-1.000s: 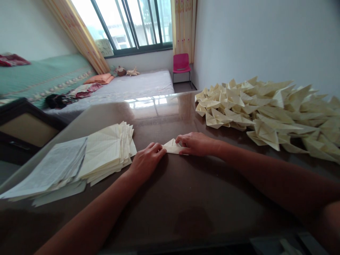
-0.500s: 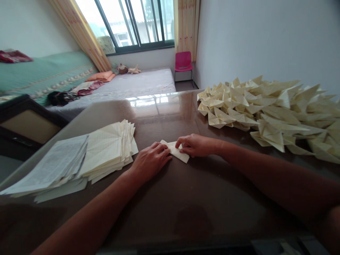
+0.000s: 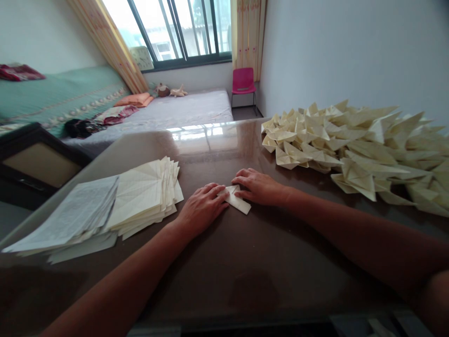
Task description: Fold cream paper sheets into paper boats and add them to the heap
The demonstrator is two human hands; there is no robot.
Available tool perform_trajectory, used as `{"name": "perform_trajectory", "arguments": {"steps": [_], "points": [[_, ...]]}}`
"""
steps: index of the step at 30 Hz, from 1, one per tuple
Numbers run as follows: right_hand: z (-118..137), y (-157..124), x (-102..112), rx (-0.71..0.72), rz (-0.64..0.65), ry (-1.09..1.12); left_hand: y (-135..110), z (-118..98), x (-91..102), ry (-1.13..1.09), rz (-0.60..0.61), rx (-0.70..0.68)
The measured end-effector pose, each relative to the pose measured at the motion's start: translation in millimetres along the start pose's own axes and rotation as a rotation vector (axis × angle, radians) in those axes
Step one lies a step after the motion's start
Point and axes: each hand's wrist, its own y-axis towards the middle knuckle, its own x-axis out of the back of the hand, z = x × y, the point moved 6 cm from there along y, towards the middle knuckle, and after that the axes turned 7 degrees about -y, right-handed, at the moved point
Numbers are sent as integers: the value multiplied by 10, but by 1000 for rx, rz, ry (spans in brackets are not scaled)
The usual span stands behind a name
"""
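Note:
A small folded piece of cream paper (image 3: 238, 201) lies on the brown table in front of me. My left hand (image 3: 205, 206) holds its left end down against the tabletop, its fingers closed over that end and hiding it. At the upper right edge of the paper is my right hand (image 3: 259, 187), palm down. Its fingers are apart: the thumb is at the paper's edge, and the forefinger reaches out beyond the far side. Left of my left hand lies a stack of creased cream sheets (image 3: 136, 192), overlapping a pile of printed sheets (image 3: 73, 213).
A large heap of folded cream paper pieces (image 3: 354, 145) covers the table's right side near the wall. Beyond the glossy table (image 3: 217, 281) stand a bed (image 3: 196, 107) and a pink chair (image 3: 243, 82). A dark wooden cabinet (image 3: 38, 164) is at the left.
My right hand has lifted its fingers off the middle of the folded paper and moved slightly away and right, spreading them. My left hand stays on the left end.

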Motion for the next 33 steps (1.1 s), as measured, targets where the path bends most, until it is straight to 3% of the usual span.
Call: {"name": "perform_trajectory", "arguments": {"steps": [9,20,27,33], "points": [[-32,32,-31,82,27,165,4,4,-6,11,-3,13],[-21,16,50,29,-7,204,-19,-38,134,62,-99,-92],[163,-46,72,71,182,315,-42,-104,225,114,-158,-158],[99,-37,26,79,262,393,-84,-114,328,156,-145,-242]]}}
